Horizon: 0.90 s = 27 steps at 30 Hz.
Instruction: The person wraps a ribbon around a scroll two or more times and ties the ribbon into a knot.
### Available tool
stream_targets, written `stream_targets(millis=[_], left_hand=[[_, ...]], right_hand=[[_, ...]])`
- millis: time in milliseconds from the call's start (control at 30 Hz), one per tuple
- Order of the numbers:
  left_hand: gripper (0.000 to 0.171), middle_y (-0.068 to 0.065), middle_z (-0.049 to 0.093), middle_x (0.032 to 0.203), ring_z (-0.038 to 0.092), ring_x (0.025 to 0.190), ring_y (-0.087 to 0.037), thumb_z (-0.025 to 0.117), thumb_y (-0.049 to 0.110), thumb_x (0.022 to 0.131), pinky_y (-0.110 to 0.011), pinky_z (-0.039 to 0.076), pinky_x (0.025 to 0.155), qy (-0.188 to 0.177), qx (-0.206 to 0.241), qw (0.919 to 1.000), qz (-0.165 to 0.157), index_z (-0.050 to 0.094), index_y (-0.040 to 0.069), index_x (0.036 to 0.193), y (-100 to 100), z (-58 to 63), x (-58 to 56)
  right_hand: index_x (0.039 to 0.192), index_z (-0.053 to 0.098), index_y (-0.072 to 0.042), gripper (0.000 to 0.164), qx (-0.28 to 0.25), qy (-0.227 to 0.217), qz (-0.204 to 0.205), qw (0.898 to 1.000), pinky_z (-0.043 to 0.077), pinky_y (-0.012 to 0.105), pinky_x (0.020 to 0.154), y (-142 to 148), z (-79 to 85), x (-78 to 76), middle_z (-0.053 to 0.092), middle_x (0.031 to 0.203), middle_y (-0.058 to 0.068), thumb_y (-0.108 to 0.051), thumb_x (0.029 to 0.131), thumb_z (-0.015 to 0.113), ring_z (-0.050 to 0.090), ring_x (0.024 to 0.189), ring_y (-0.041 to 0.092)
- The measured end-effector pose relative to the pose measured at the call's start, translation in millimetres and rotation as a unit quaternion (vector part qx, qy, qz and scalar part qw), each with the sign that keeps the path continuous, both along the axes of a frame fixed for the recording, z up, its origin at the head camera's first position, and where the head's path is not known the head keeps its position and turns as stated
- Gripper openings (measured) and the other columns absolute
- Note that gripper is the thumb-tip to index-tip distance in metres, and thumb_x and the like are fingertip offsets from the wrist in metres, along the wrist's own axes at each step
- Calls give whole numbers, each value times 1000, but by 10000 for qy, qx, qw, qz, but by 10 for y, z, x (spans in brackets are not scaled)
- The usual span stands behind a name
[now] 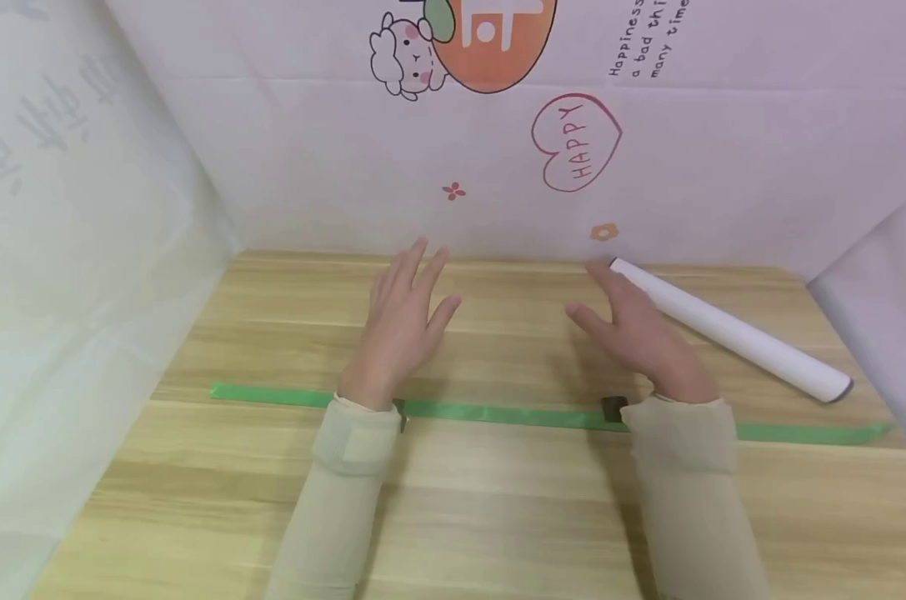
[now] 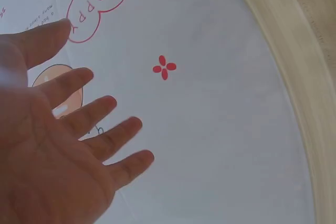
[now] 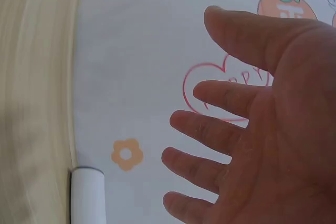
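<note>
My left hand [image 1: 398, 329] hovers over the wooden table with its fingers straight and spread, holding nothing. In the left wrist view, the palm and fingers of the left hand [image 2: 63, 135] show against the printed white cloth. My right hand [image 1: 640, 333] is likewise spread and holds nothing. Nearest to it lies a white cylindrical roll or tube [image 1: 738, 332], slanting across the table's right side. In the right wrist view, the right hand [image 3: 273, 114] has its fingers apart, and one end of the white tube [image 3: 88, 195] shows at the lower left.
Green tape [image 1: 498, 412] runs across the wooden table [image 1: 498, 508], beneath both forearms. A small dark piece [image 1: 613, 408] sits by the right cuff. White cloth [image 1: 310, 167] with printed drawings stands behind the table's far edge, and more cloth hangs at both sides.
</note>
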State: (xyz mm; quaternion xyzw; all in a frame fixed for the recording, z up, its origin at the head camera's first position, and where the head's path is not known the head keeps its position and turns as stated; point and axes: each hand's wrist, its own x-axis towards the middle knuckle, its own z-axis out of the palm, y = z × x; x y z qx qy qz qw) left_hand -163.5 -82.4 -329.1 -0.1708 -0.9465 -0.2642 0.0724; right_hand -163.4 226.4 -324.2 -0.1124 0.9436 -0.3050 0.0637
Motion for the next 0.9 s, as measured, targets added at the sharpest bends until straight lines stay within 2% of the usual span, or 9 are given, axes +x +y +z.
stream_targets(millis=[100, 233, 400, 500, 600, 733, 833, 900], left_hand=[[59, -15, 24, 175, 24, 162, -40, 54, 33, 111, -59, 18, 133, 367, 184, 9991, -85, 38, 11, 163, 5, 18, -11], [53, -14, 34, 171, 32, 159, -37, 55, 32, 110, -57, 22, 132, 526, 191, 9983, -186, 46, 9, 158, 6, 60, -6], [44, -13, 50, 161, 43, 151, -37, 56, 30, 110, -60, 25, 129, 423, -580, 9965, -426, 57, 10, 149, -42, 74, 28], [40, -12, 59, 151, 51, 144, -35, 61, 28, 108, -60, 29, 126, 95, -1063, 9927, -566, 62, 11, 144, -130, 5, 78], [36, -12, 66, 142, 59, 137, -34, 64, 25, 106, -58, 39, 121, -339, -1367, 9860, -892, 66, 8, 138, -360, -74, 122], [34, -13, 72, 132, 68, 123, -32, 64, 20, 105, -54, 55, 107, -1036, -1269, 9793, -1190, 67, 6, 135, -800, -205, 200], [29, -12, 76, 122, 73, 111, -30, 68, 18, 103, -51, 60, 97, -1113, -1171, 9800, -1162, 71, 5, 129, -1165, -315, 281], [26, -11, 77, 119, 73, 109, -32, 71, 16, 101, -53, 59, 97, -960, -1319, 9798, -1156, 73, 5, 124, -1410, -381, 353]], right_hand=[[168, 14, -4, 80, 142, -4, -88, 9999, 19, 66, 129, 69, 5, 10, 23, 173, 26, -44, 110, 51, 18, 161, 48], [168, 17, -2, 79, 326, -13, -64, 9994, 20, 67, 128, 163, -33, -4, 25, 172, 27, -43, 110, 53, 19, 160, 49], [166, 16, 4, 80, 679, -206, -110, 9974, 21, 68, 127, 380, -97, -47, 22, 170, 33, -40, 110, 53, 19, 158, 54], [166, 14, 5, 83, 877, -355, -125, 9954, 20, 71, 126, 553, -176, -116, 19, 169, 36, -41, 110, 53, 17, 156, 57], [165, 15, 6, 83, 1014, -274, -168, 9943, 22, 73, 123, 745, -255, -186, 20, 167, 39, -40, 109, 55, 21, 153, 60], [156, 32, 8, 75, 1243, 248, -212, 9917, 39, 74, 106, 1152, -343, -226, 44, 147, 41, -29, 102, 67, 46, 131, 60], [154, 30, 13, 83, 1562, 245, -327, 9869, 40, 76, 100, 1472, -385, -218, 43, 140, 46, -29, 97, 73, 46, 124, 63], [159, 18, 14, 99, 1769, -125, -408, 9833, 36, 80, 104, 1618, -414, -215, 33, 146, 51, -38, 96, 74, 38, 129, 67]])
